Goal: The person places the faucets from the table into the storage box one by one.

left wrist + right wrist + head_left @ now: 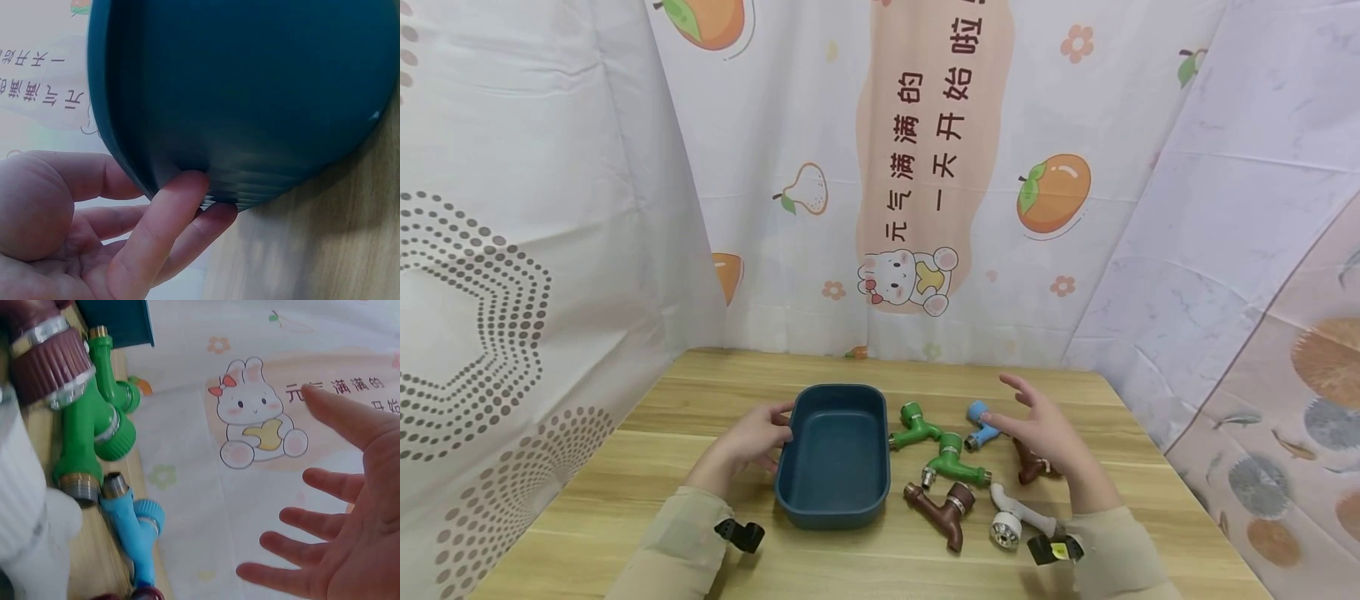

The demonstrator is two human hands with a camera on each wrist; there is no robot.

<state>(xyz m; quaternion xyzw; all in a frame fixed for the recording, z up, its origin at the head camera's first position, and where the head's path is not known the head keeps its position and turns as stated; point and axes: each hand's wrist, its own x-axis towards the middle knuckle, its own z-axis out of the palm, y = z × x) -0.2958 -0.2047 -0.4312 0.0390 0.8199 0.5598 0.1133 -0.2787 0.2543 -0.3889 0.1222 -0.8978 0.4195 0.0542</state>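
Note:
A dark teal plastic tray (pixel 833 458) with a raised rim lies on the table. My left hand (pixel 758 435) is at its left side, and in the left wrist view the fingertips (pixel 190 181) rest against the tray wall (pixel 250 94). My right hand (pixel 1036 427) hovers with fingers spread, holding nothing, near a blue faucet (pixel 982 425). In the head view its thumb side overlaps that faucet. Partly hidden below the right hand lies a brown faucet (pixel 1028 462). The right wrist view shows the right hand (pixel 350 525) with its fingers apart.
Between tray and right hand lie a green faucet (pixel 916 425), another green faucet (pixel 957 463), a brown faucet (pixel 942 510) and a white faucet (pixel 1018 512). The wooden table (pixel 700 392) ends at a printed curtain (pixel 790 275) behind; more curtains hang at both sides.

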